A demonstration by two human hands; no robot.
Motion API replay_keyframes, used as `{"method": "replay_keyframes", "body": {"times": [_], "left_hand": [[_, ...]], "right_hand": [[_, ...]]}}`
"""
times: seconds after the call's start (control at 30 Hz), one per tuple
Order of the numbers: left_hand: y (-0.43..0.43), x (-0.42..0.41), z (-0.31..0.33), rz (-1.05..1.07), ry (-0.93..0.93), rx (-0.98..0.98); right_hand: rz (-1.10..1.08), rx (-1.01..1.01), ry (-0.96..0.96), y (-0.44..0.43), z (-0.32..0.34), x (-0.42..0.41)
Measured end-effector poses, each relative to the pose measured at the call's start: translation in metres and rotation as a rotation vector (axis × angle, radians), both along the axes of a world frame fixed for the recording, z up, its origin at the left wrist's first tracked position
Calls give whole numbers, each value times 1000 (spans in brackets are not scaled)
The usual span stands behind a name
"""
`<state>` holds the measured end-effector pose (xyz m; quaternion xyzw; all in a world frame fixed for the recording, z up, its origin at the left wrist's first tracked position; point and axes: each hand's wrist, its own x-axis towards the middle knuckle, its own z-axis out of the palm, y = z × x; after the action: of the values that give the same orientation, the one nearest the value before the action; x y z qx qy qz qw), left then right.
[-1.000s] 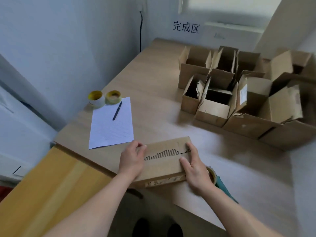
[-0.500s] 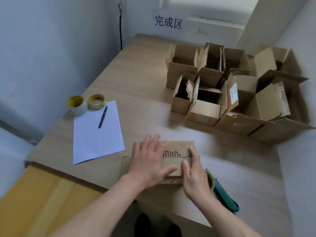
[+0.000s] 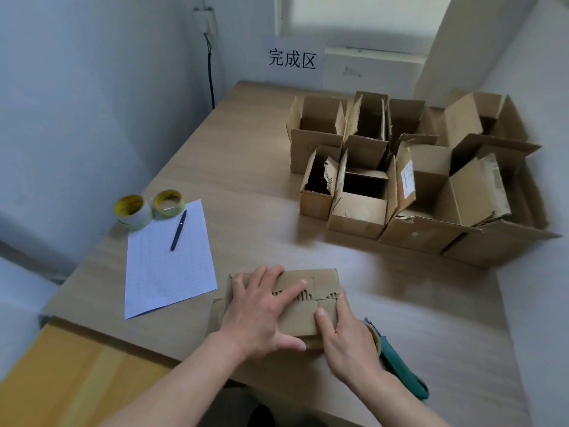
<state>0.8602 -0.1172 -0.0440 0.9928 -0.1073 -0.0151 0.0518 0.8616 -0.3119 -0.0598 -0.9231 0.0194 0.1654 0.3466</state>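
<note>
The cardboard box (image 3: 323, 278) is small, brown and corrugated, and it sits low in the lower centre of the frame. Its top flaps are folded shut and meet along a ragged, torn seam that bares dark fluting. One loose flap juts out on its left side.

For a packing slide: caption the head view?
Left hand presses the flaps of a small cardboard box on the table while the right hand grips its side, tape dispenser nearby.
</note>
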Motion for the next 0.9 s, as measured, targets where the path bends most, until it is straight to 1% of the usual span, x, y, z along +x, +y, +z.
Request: {"method": "replay_keyframes", "body": {"times": [0.07, 0.13, 0.17, 0.2, 0.27, 0.33, 0.37, 0.43, 0.5, 0.53, 0.6, 0.7, 0.77, 0.83, 0.9], "left_hand": [[0, 2, -1, -18, 3, 17], [2, 2, -1, -11, 6, 26], [2, 1, 0, -6, 7, 24], [3, 1, 0, 0, 3, 22], [2, 2, 0, 0, -7, 24], [1, 2, 1, -3, -6, 27], [1, 3, 1, -5, -7, 34], [0, 1, 1, 1, 0, 38], [0, 1, 2, 2, 10, 35], [1, 1, 3, -2, 15, 37], [2, 2, 4, -5, 27, 33], [8, 1, 4, -31, 48, 30], [13, 3, 3, -60, 42, 12], [17, 6, 5, -80, 41, 10], [18, 9, 7, -90, 59, 5]], "right_hand": [[94, -7, -12, -15, 7, 4], [120, 23, -67, -38, 6, 5], [104, -15, -133, -52, 2, 2], [144, -93, -212, -67, -6, -2], [329, -270, -349, -94, -32, -12], [482, -367, -363, -110, -51, -22], [518, -397, -368, -114, -58, -23], [539, -432, -378, -116, -66, -22], [547, -425, -422, -113, -69, -19], [534, -387, -437, -112, -69, -17], [437, -256, -431, -113, -62, -12], [133, -64, -335, -113, -28, 0], [-20, 121, -283, -105, 2, 8], [-60, 380, -224, -85, 36, 12], [0, 589, -193, -58, 58, 14]]}}
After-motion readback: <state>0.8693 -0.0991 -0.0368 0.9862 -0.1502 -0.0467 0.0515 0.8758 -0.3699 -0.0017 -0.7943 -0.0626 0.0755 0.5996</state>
